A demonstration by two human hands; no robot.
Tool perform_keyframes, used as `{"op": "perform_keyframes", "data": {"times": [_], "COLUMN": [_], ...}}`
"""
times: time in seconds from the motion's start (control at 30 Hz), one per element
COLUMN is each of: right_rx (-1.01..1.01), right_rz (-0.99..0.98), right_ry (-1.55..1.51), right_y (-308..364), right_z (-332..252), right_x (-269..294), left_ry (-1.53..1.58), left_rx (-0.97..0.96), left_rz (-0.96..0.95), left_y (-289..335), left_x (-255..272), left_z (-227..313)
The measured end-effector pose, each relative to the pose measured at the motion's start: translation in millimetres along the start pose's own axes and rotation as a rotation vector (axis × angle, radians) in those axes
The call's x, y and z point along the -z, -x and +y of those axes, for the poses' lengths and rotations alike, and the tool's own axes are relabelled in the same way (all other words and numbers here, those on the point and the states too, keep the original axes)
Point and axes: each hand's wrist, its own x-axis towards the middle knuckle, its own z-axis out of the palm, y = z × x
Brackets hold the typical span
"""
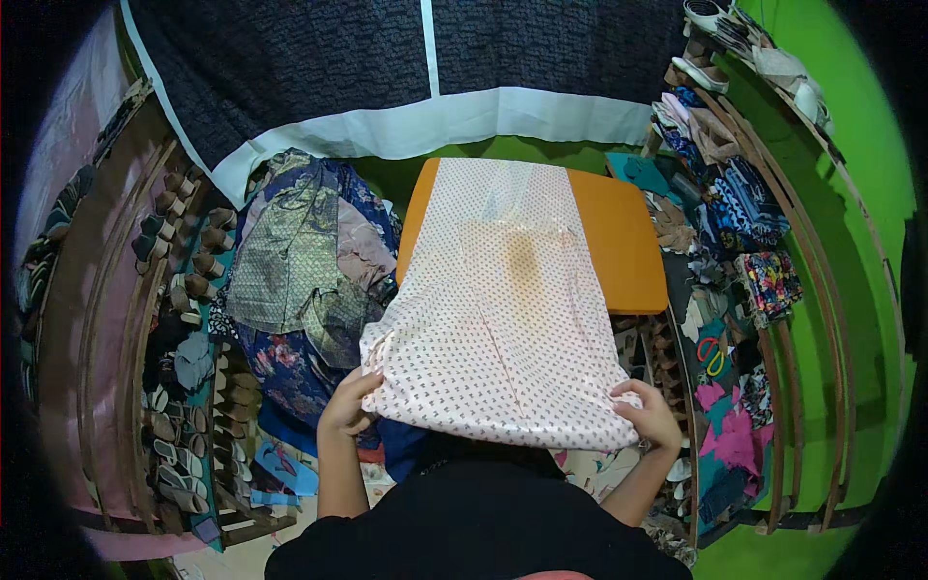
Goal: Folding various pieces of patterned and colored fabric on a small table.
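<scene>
A white cloth [503,358] with a small dark print lies over an orange board [619,242] and hangs toward me past the board's near edge. Around the middle of its far half, a brownish patch shows through or on the fabric. My left hand [350,401] grips the near left corner, where the cloth is bunched. At the near right corner, my right hand [648,414] pinches the edge between thumb and fingers. The near edge is drawn out between both hands and sags slightly.
A heap of patterned clothes [300,261] stands left of the board. Shoe racks [188,387] line the left side. On the right, shelves hold folded clothes [744,208], red-and-yellow-handled scissors [713,358] and pink fabric scraps [735,435]. A dark curtain [319,68] hangs behind.
</scene>
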Motion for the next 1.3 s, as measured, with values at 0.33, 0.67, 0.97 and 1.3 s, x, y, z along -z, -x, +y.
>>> {"op": "perform_keyframes", "data": {"times": [0.33, 0.67, 0.97, 1.3], "right_rx": [0.315, -0.101, -0.269, -0.416], "right_rz": [0.022, -0.113, 0.39, 0.472], "right_ry": [-0.522, -1.072, 0.437, 0.416], "right_y": [-109, -438, -452, -352], "right_z": [-14, 25, 84, 143], "right_x": [65, 95, -10, -26], "left_ry": [0.118, 0.55, -0.825, -0.249], "left_rx": [-0.216, 0.013, -0.761, 0.192], "left_rz": [-0.208, -0.283, 0.706, 0.589], "left_y": [-90, -383, -425, -312], "left_x": [-39, -64, 31, -19], "left_z": [74, 125, -5, -53]}}
